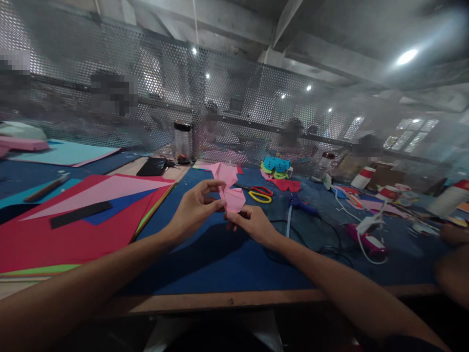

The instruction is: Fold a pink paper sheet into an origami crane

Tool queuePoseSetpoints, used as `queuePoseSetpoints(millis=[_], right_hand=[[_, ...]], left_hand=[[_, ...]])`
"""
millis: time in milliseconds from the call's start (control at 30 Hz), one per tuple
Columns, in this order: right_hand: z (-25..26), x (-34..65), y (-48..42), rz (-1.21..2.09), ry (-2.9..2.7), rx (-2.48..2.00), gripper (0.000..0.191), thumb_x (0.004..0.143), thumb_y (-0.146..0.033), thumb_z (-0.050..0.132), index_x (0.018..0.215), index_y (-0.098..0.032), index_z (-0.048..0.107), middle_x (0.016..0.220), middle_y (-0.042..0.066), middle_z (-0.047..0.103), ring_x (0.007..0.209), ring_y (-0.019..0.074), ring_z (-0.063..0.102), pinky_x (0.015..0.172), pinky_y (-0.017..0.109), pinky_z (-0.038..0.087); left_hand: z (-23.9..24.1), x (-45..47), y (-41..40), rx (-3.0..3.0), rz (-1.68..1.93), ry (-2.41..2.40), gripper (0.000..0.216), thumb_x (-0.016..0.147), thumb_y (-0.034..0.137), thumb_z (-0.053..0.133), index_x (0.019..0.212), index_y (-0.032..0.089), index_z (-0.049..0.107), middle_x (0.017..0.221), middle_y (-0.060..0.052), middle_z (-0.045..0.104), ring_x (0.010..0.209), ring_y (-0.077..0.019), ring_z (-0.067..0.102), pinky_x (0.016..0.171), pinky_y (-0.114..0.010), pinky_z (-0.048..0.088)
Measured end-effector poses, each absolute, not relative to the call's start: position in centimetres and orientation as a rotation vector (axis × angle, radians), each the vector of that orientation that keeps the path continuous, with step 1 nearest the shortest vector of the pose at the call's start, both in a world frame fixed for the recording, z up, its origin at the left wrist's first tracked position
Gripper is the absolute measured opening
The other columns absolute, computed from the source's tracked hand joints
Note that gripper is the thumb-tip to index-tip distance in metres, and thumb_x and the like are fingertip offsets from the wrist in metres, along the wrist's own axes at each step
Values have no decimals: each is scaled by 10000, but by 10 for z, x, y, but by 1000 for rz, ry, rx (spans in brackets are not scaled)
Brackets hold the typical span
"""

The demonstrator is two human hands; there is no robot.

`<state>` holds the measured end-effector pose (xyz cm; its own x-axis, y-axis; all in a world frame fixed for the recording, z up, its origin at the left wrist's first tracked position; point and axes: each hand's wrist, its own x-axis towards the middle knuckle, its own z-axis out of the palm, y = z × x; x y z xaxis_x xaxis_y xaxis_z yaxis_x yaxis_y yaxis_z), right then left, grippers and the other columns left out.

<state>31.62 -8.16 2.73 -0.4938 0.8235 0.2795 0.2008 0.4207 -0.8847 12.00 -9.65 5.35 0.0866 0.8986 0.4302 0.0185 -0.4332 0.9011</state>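
A folded piece of pink paper (233,199) is held up above the blue tabletop between both hands. My left hand (200,205) pinches its left edge between thumb and fingers. Lower down, the thumb and fingers of my right hand (251,222) are closed on its bottom edge. Just behind the paper lie scissors (261,194) with red and yellow handles. To the right of them rests a blue glue gun (303,205) with a pale stick pointing toward me. Cut-out masks, a blue one (277,164) on top and a red one (287,185) in front, sit farther back.
Coloured sheets (106,239) are stacked at left, with a black strip (80,214) on top. A phone (152,166) and a jar (182,143) stand near the perforated screen (234,98). Cables and a purple device (366,239) lie at right, near another person's blurred arm (452,269).
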Motion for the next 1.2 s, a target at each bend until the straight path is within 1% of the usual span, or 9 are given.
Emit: queuePoseSetpoints(millis=[333,467,567,667,900,1000,1100,1200], right_hand=[[28,317,-81,1087,-1925,-872,450,871,-586,685,852,-140,738,718,51,743,615,145,645,623,252,485],[27,317,-81,1123,-1910,-865,473,863,-598,692,865,-128,739,695,54,736,604,145,644,616,252,493],[29,316,-82,1144,-1910,-852,489,869,-610,680,877,-126,749,735,64,754,628,150,658,640,258,505],[30,316,-82,1160,-1902,-809,508,901,-614,640,925,-122,767,776,73,770,654,152,664,678,266,516],[26,317,-78,1201,-1896,-772,515,926,-606,611,939,-119,780,795,84,779,658,153,666,691,274,517],[28,316,-79,1196,-1893,-804,488,901,-594,651,904,-122,777,814,86,781,667,150,667,700,271,515],[30,315,-81,1196,-1880,-835,460,843,-578,720,891,-123,766,814,80,781,681,158,674,696,269,518],[30,315,-81,1157,-1896,-852,444,832,-568,729,830,-124,745,775,71,768,670,159,669,676,263,515]], left_hand=[[55,121,-99,1571,1432,928,529,754,249,796,1243,139,626,1257,-115,677,793,-141,706,728,-285,607],[54,121,-98,1581,1438,923,528,761,247,793,1249,137,623,1257,-117,678,775,-135,699,721,-285,608],[52,119,-95,1590,1442,910,515,779,245,781,1255,141,616,1267,-117,672,792,-138,704,739,-291,613],[48,117,-90,1589,1446,912,524,785,251,786,1267,146,608,1231,-105,682,796,-144,711,749,-300,616],[46,117,-87,1563,1452,892,527,774,252,799,1256,150,611,1211,-100,688,768,-140,708,725,-297,607],[47,117,-88,1573,1458,923,535,766,261,803,1254,143,617,1181,-98,694,774,-143,702,727,-295,602],[49,117,-90,1575,1442,913,529,754,249,804,1242,146,625,1234,-102,676,802,-144,702,725,-284,597],[48,119,-92,1581,1421,886,521,759,238,798,1242,157,622,1254,-92,663,784,-128,696,720,-271,590]])
